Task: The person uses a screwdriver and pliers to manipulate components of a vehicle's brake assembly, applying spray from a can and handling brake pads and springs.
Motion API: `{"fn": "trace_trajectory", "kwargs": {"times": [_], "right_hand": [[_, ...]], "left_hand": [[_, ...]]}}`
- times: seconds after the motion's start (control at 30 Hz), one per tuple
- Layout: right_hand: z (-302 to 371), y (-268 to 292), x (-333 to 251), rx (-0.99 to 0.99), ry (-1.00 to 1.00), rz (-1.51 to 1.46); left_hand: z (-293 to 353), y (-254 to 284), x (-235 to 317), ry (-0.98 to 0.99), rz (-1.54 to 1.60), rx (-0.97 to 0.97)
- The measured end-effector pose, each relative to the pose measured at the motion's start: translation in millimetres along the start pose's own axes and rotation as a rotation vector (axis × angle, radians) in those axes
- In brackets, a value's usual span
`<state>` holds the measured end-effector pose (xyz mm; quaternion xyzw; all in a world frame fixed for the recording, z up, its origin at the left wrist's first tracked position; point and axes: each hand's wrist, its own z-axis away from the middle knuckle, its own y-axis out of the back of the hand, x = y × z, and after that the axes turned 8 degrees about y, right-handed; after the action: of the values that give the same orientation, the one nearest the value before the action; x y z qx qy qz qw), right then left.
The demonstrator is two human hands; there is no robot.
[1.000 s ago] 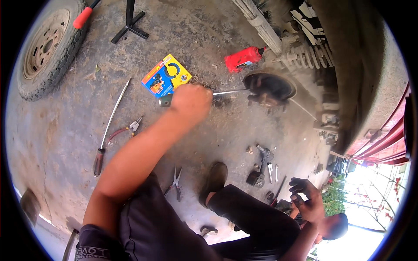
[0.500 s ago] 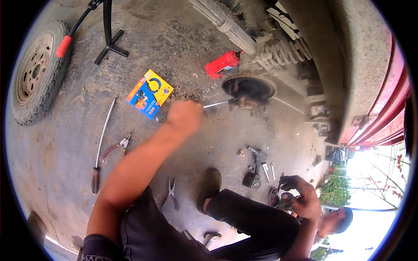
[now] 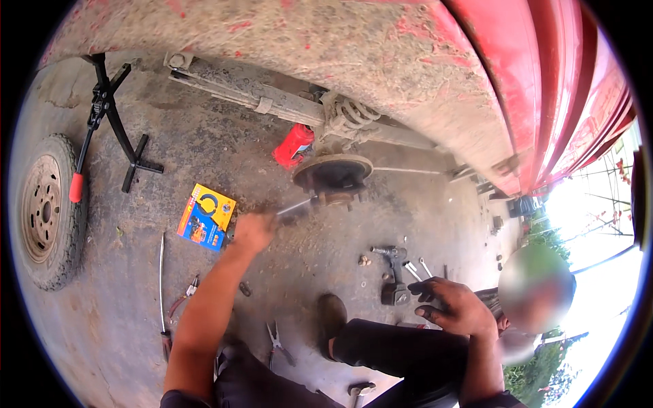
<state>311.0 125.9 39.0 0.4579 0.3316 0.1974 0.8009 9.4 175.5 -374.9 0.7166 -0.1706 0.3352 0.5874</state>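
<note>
My left hand (image 3: 252,233) is closed around the handle of a screwdriver, its thin bright shaft (image 3: 294,207) pointing toward the hub. The tip meets the dark edge of a round brake drum (image 3: 332,178) under the raised vehicle; exact contact is hard to see. The handle is mostly hidden in my fist. My right hand (image 3: 457,309), its fingers blackened, hovers at the right above my leg. Its fingers are apart and slightly bent, with nothing visible in them. Closest to it is a cordless impact wrench (image 3: 394,275) on the ground.
A red bottle jack (image 3: 294,145) stands behind the drum. A yellow-blue box (image 3: 206,216), long screwdriver (image 3: 162,292) and pliers (image 3: 277,343) lie on the floor. At left are a wheel (image 3: 47,211) and black stand (image 3: 115,115). A person (image 3: 537,299) is close on the right.
The view has shifted, bringing more of the red vehicle body into sight. My left hand still grips the screwdriver at the drum. My right hand remains raised with its fingers apart.
</note>
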Motion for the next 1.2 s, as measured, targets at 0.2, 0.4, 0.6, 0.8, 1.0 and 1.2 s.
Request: {"fn": "trace_trajectory", "kwargs": {"times": [0.2,0.4,0.6,0.8,1.0,1.2], "right_hand": [[-6.0,8.5,-1.5,-0.041,0.090,-0.035],[-0.8,26.5,-1.9,-0.059,-0.026,0.012],[1.3,15.4,26.1,-0.012,0.140,-0.119],[13.2,16.7,42.7,0.013,0.145,-0.116],[14.0,20.4,49.4,-0.026,0.114,-0.195],[20.8,26.8,54.6,-0.004,0.177,-0.188]], "left_hand": [[-3.8,-17.3,-13.4,0.013,0.109,-0.023],[-9.9,-14.7,-2.2,0.051,0.142,-0.051],[-14.8,-24.2,23.5,0.019,0.280,-0.010],[-13.0,-30.5,15.8,0.060,0.312,-0.091],[-24.8,-52.6,29.8,0.064,0.445,-0.046],[-6.8,-59.1,25.8,-0.011,0.368,-0.013]]}}
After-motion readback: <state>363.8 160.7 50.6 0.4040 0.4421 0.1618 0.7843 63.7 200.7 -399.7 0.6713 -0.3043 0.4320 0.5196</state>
